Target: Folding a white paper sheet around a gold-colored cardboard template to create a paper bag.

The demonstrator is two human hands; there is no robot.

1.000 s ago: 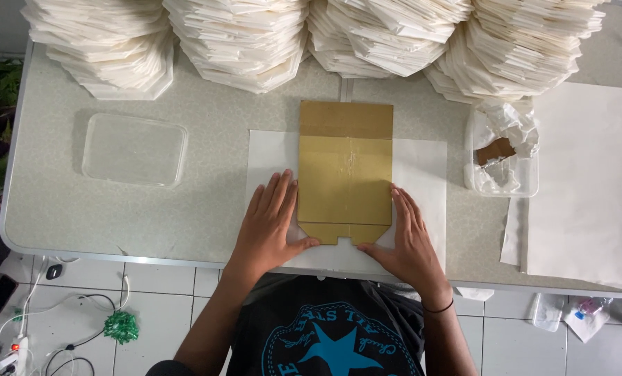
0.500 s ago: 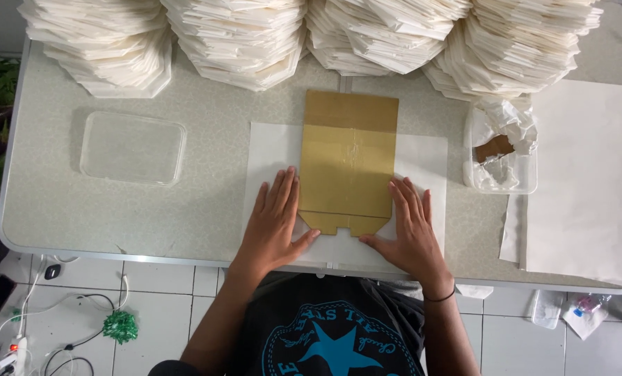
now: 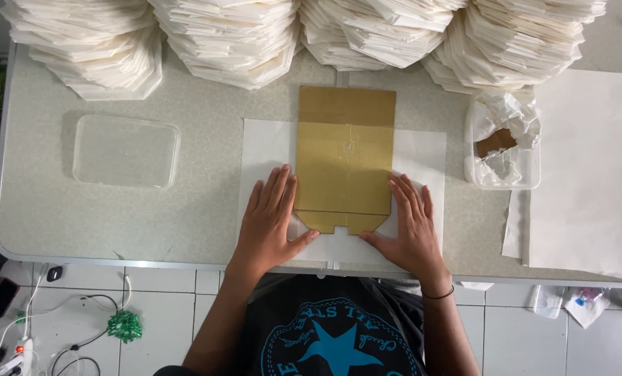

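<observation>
A brown cardboard template (image 3: 344, 157) lies upright on a white paper sheet (image 3: 422, 150) in the middle of the table. My left hand (image 3: 270, 219) presses flat on the paper at the template's lower left corner, fingers spread, thumb under its bottom edge. My right hand (image 3: 410, 226) lies flat on the paper at the lower right corner in the same way. Neither hand grips anything.
Tall stacks of folded white paper (image 3: 234, 35) line the far edge of the grey table (image 3: 67, 216). An empty clear plastic tub (image 3: 125, 151) sits left; another tub (image 3: 502, 150) with scraps sits right. Large white sheets (image 3: 589, 167) cover the right end. Cables lie on the tiled floor (image 3: 81, 327).
Both hands have slid slightly further up along the template's lower corners, smoothing the paper; the template has stayed in place.
</observation>
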